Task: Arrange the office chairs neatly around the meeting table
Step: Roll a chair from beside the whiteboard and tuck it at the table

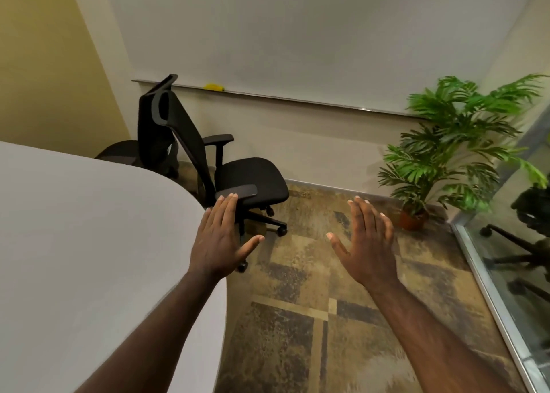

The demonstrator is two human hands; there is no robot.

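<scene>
Black mesh-backed office chair [238, 166] stands at the curved end of the white bench [89, 244], its back toward the bench edge and its seat facing out to the wall, so it is turned the wrong way for seating. A second chair [125, 153] sits behind it, mostly hidden by the bench and the first chair's back.

Left hand [220, 241] is flat with fingers straight, its fingertips at or just short of the near armrest [238, 191]; contact cannot be confirmed. Right hand [366, 247] is likewise spread and holds nothing, hovering above the floor [297, 318], well apart from the chair.

Judgement: the step in hand is taking hold of the chair to turn it. A grip on the armrest and the backrest together should swivel the seat toward the bench before rolling it in; pushing on one armrest alone would likely spin it on its castors.

Clearances: open patterned floor lies to the right. The potted plant [446, 154] in the corner, the wall with its whiteboard ledge [297, 98], and the glass partition [506, 288] bound the room for swinging
</scene>
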